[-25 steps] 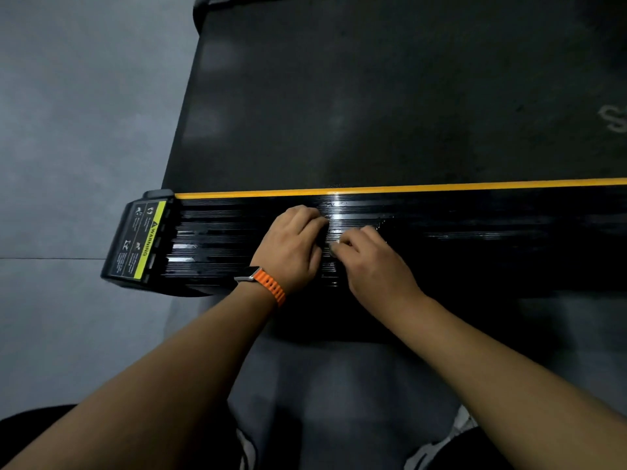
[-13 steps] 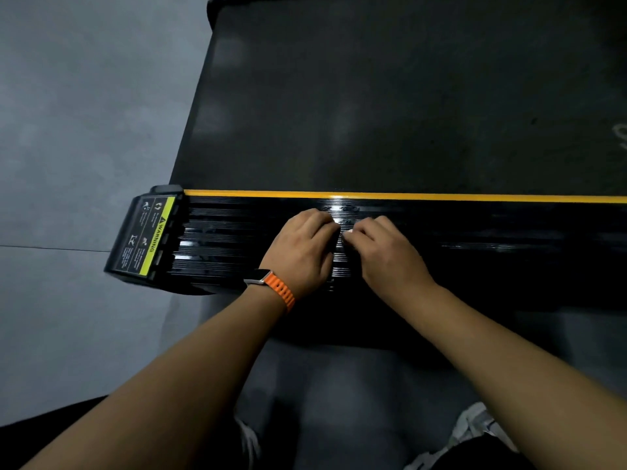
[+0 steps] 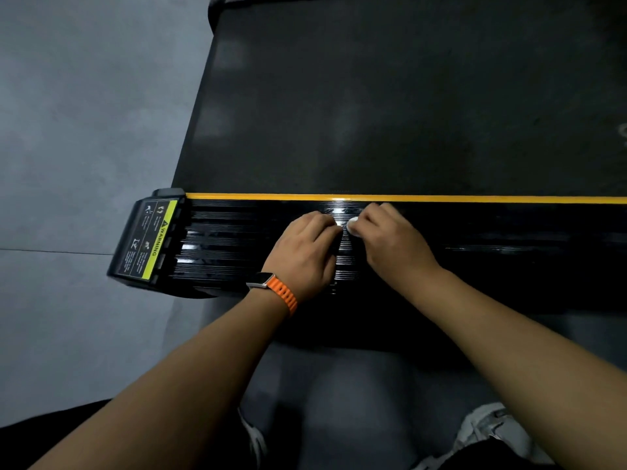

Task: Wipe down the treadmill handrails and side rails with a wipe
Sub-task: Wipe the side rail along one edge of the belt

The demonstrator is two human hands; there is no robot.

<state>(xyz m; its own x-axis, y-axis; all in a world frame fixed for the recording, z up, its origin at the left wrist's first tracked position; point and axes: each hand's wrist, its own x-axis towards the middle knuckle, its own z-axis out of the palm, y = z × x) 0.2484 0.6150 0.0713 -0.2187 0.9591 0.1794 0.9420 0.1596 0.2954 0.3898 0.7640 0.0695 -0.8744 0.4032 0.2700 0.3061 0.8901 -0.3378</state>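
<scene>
Two grips meet mid-frame on the ribbed black side rail [image 3: 509,239] of a treadmill, just below its yellow stripe [image 3: 475,198]; the right grip [image 3: 390,242] pinches a small white wipe [image 3: 353,228], bunched under curled fingers and pressed to the ribs; the left grip [image 3: 305,252], with an orange-banded watch [image 3: 283,295] at the wrist, curls against the rail beside it, and whether it also holds the wipe cannot be told. Doing this pass well likely means spreading the wad flatter, stroking along the grooves rather than across them, and working left toward the warning label [image 3: 149,239] at the rail's end.
</scene>
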